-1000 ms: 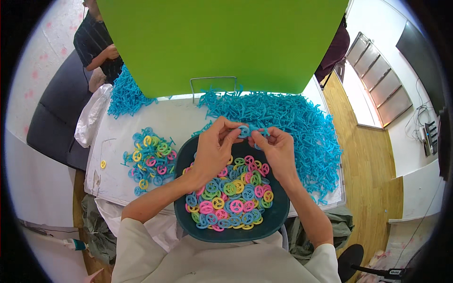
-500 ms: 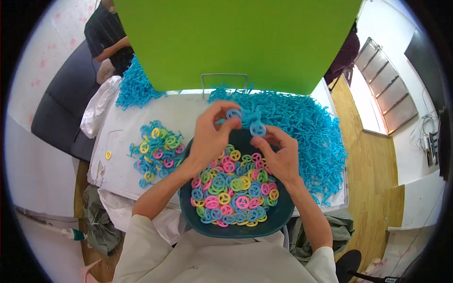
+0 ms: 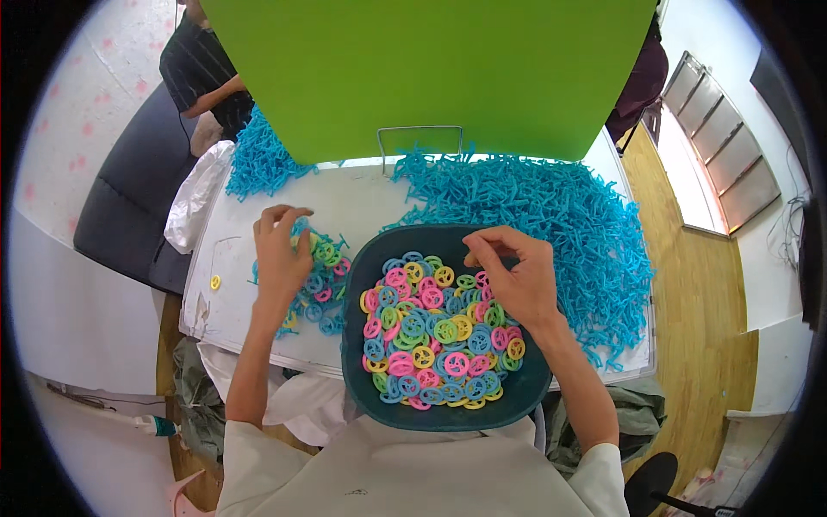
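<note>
My left hand (image 3: 282, 258) hovers over a small pile of blue plastic parts with coloured wheels (image 3: 326, 284) on the white table. Its fingers are spread, and it holds nothing that I can see. Over the far right rim of a dark green basin (image 3: 353, 345), my right hand (image 3: 519, 274) is closed with thumb and fingertips together. Whatever may be between them is too small to make out. Many loose spoked plastic wheels (image 3: 445, 331) in pink, blue, yellow and green lie in the basin.
A broad heap of blue plastic pieces (image 3: 568, 224) covers the table's right side, a smaller blue heap (image 3: 263, 159) its far left. A green panel (image 3: 431, 69) with a wire stand (image 3: 419, 129) rises behind. One yellow wheel (image 3: 215, 282) lies at left. A person (image 3: 202, 73) sits far left.
My hands have come apart. The left moved left from above the basin to the small pile, and the blue part with wheels is no longer between them. The right stays over the basin's far side.
</note>
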Available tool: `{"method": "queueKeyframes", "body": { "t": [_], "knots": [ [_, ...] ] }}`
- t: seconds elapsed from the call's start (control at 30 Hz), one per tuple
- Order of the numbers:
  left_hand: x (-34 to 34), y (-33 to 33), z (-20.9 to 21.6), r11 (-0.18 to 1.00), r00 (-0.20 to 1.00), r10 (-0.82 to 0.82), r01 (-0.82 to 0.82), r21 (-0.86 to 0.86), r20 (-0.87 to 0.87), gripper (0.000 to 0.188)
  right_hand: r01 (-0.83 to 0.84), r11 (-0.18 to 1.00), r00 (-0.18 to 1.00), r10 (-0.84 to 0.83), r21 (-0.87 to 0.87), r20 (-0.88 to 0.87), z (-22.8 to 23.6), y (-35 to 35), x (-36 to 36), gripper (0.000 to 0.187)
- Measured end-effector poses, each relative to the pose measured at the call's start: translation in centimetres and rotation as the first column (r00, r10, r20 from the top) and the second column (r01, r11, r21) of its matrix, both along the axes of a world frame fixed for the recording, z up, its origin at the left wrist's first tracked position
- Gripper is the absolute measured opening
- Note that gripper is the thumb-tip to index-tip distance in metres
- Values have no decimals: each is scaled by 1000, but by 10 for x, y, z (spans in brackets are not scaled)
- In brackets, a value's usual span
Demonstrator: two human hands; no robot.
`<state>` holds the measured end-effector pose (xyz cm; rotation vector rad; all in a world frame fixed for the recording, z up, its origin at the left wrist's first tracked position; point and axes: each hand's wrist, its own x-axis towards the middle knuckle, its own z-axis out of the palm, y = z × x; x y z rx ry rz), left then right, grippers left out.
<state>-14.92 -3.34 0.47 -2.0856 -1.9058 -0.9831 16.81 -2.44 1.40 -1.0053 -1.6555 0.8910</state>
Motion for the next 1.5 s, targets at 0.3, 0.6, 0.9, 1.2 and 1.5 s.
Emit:
{"method": "queueKeyframes", "body": {
  "t": [0.3, 0.6, 0.9, 1.2, 1.5],
  "knots": [
    [99, 110, 2, 574, 726, -667, 643, -507, 166, 31, 98, 988, 994, -103, -120, -40, 6, -4, 1, 16],
    [106, 129, -3, 600, 815, -386, 578, -553, 432, 21, 118, 992, 990, -121, -49, -70, 4, -2, 3, 16],
    [111, 115, 6, 830, 746, -490, 557, -20, 451, 16, 289, 949, 953, -273, 125, -135, -3, 2, 4, 17],
    [152, 53, 40, 500, 379, -254, 839, -215, 890, 25, 111, 993, 982, -102, 48, -157, -9, 8, 12, 29],
    [159, 43, -7, 441, 603, -511, 796, -416, 613, 20, 150, 988, 956, -152, -26, -249, -9, 8, 9, 16]
  ]
}}
